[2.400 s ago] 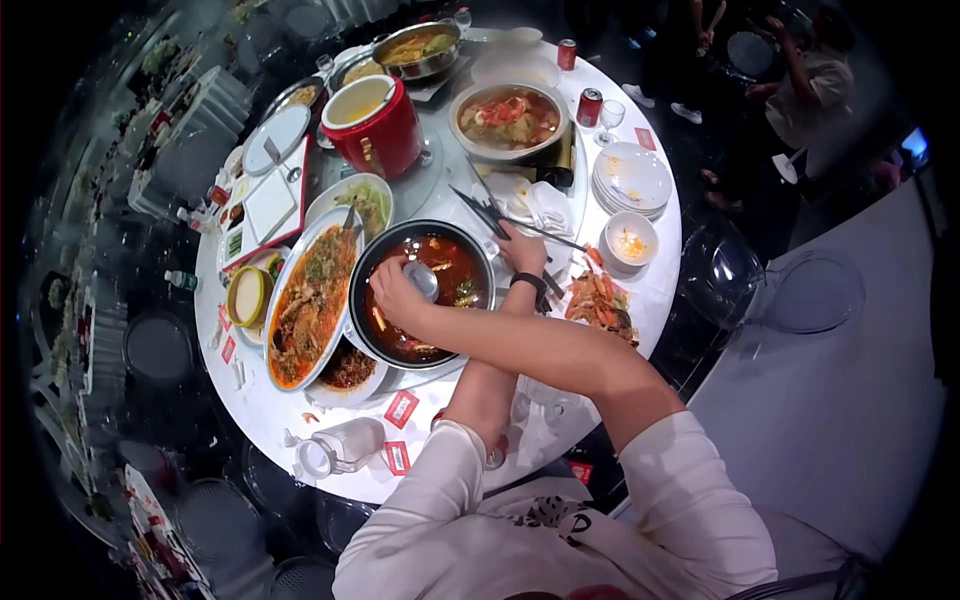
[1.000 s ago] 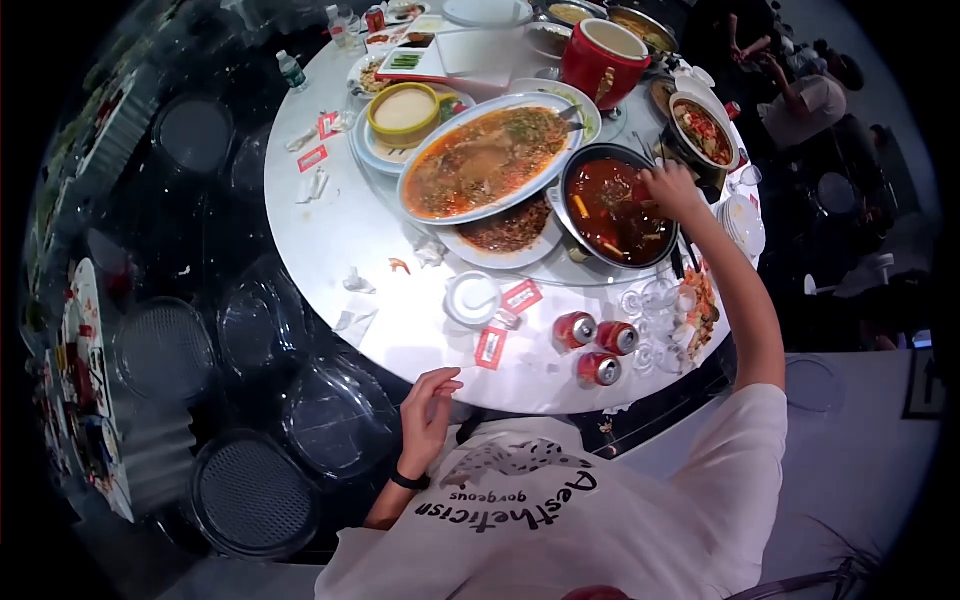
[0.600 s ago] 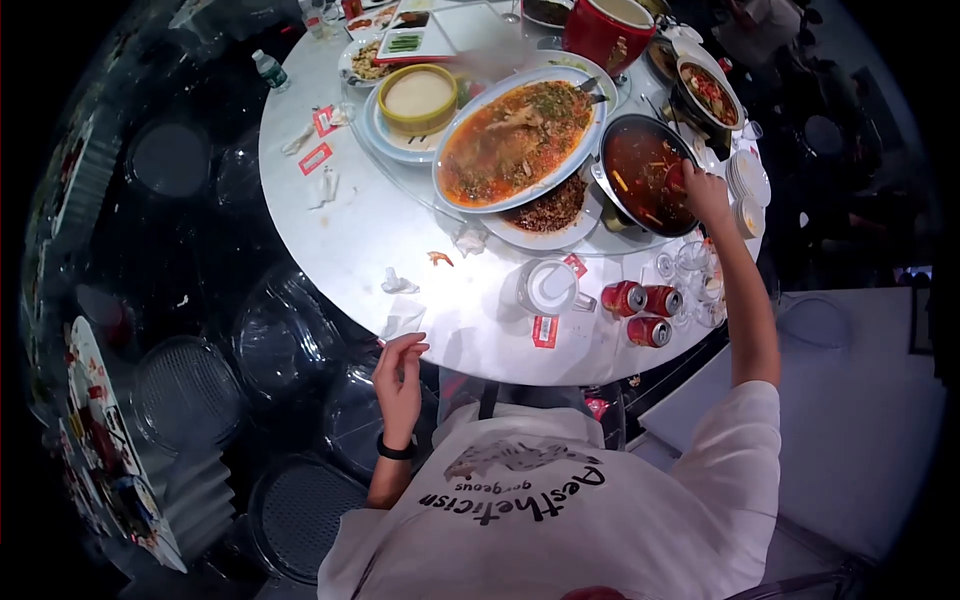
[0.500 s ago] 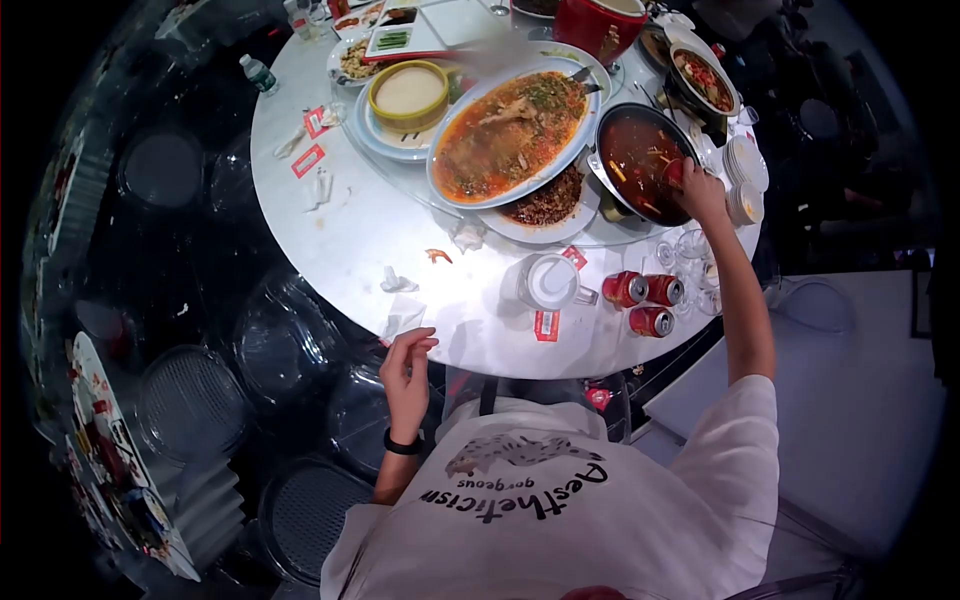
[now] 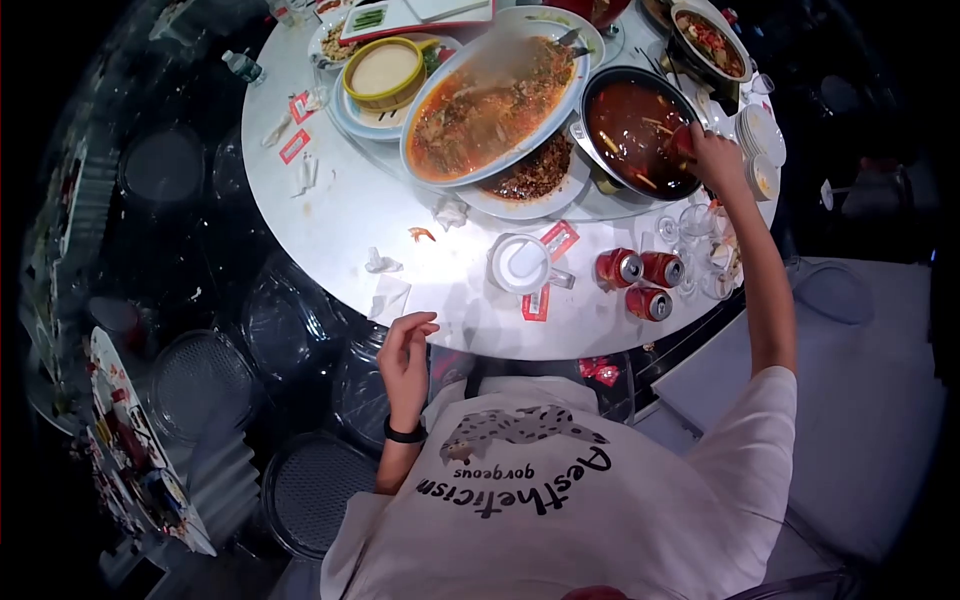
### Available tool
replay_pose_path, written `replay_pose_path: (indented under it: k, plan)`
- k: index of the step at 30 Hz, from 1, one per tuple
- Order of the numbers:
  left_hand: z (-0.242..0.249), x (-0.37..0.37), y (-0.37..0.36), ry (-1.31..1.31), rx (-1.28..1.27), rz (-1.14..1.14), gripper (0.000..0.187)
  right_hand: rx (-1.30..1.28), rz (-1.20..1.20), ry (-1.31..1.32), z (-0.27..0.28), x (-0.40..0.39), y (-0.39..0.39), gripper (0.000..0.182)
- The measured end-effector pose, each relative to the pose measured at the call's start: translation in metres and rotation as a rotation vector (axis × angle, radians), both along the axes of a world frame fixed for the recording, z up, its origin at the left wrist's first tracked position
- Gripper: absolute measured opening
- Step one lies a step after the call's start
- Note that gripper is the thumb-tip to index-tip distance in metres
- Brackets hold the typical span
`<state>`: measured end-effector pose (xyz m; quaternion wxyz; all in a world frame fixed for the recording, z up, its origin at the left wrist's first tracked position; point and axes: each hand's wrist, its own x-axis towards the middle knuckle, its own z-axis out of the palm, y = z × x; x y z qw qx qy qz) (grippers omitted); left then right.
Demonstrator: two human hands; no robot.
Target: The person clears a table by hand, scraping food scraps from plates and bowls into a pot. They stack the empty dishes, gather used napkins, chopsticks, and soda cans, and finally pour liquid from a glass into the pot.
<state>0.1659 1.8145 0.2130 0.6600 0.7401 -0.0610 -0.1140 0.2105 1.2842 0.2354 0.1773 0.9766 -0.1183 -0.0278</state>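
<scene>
My right hand [image 5: 720,162] reaches over the right rim of a dark pot [image 5: 608,160] of red-brown broth with pale strips in it. Its fingers are closed around what looks like a red can [image 5: 684,141], tilted over the broth and mostly covered by the hand. My left hand [image 5: 405,355], with a black band on its wrist, hangs near the table's front edge. Its fingers are loosely bent and apart, with nothing in them. A crumpled white napkin [image 5: 390,298] lies just beyond that hand.
On the round white table [image 5: 350,230] stand red cans [image 5: 648,304], a white mug [image 5: 520,264], clear glasses [image 5: 690,228] and stacked plates [image 5: 762,135]. A large oval fish platter [image 5: 490,120] and a yellow-rimmed bowl [image 5: 384,74] are farther back. Clear chairs [image 5: 290,320] stand at the left.
The view has shifted, so the table and dishes sit higher in it. My right hand keeps hold of the red can at the pot's rim. My left hand stays near the table edge.
</scene>
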Motion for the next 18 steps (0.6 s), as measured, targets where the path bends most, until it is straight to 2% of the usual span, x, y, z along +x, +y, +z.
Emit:
replay_pose_path:
  k: [3, 6, 7, 10, 12, 14, 15, 16, 17, 18]
  plan:
    - [0.001, -0.013, -0.015, 0.027, 0.005, -0.041, 0.018, 0.012, 0.006, 0.070, -0.005, 0.000, -0.005, 0.056]
    - [0.002, -0.029, -0.025, 0.063, 0.025, -0.077, 0.018, 0.018, -0.018, -0.091, 0.009, -0.002, -0.002, 0.059]
    - [0.001, -0.034, -0.028, 0.075, 0.041, -0.071, 0.019, 0.125, -0.083, -0.144, 0.019, -0.006, 0.004, 0.055]
    - [0.000, -0.047, -0.029, 0.093, 0.045, -0.036, 0.019, 0.379, -0.034, -0.500, 0.015, -0.038, 0.006, 0.050]
    - [-0.003, -0.057, -0.027, 0.097, 0.032, 0.009, 0.019, 0.605, -0.054, -0.752, -0.003, -0.065, 0.024, 0.043]
    - [-0.004, -0.068, -0.023, 0.109, 0.033, 0.052, 0.019, 0.980, -0.279, -0.826, -0.013, -0.089, 0.076, 0.036]
    - [-0.004, -0.072, -0.021, 0.114, 0.039, 0.076, 0.019, 1.379, -0.390, -0.846, -0.034, -0.099, 0.093, 0.037]
    - [-0.003, -0.077, -0.019, 0.121, 0.045, 0.100, 0.018, 1.524, -0.530, -0.790, -0.035, -0.106, 0.120, 0.039]
    - [-0.003, -0.082, -0.016, 0.117, 0.048, 0.117, 0.018, 1.554, -0.522, -0.882, -0.056, -0.112, 0.147, 0.041]
    - [-0.003, -0.085, -0.013, 0.113, 0.051, 0.132, 0.018, 1.624, -0.603, -0.736, -0.074, -0.119, 0.166, 0.040]
